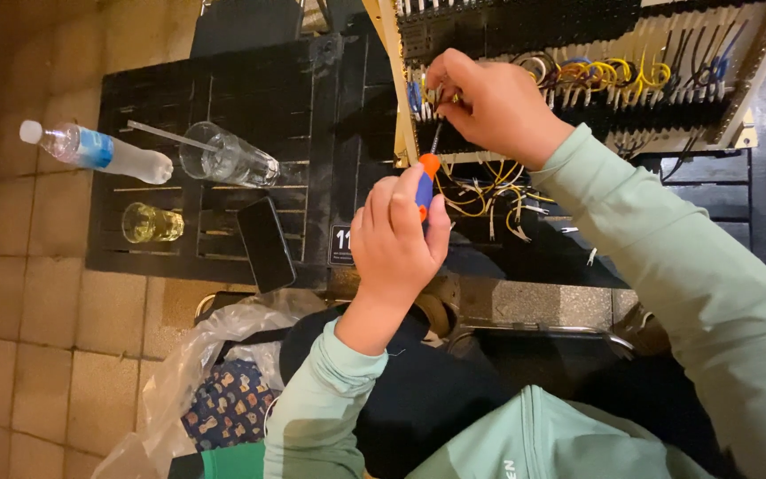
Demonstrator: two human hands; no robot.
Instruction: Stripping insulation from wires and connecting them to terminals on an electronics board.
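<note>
My left hand (pixel 398 244) grips a screwdriver (pixel 425 182) with an orange and blue handle, its thin shaft pointing up at the lower edge of a wiring panel (pixel 755 80). My right hand (pixel 489 102) pinches wires at the left end of that panel, fingers closed around a small bundle beside blue terminals. Yellow wires (pixel 609 73) loop along the panel's terminal rows, and more yellow wires (pixel 489 191) hang loose below it. Both sleeves are pale green.
A dark slatted table (pixel 223 80) holds a plastic water bottle (pixel 95 149), a tall glass with a straw (pixel 228 160), a small glass of yellowish liquid (pixel 152 222) and a black phone (pixel 266 244). A clear plastic bag (pixel 188 372) lies below on tiled floor.
</note>
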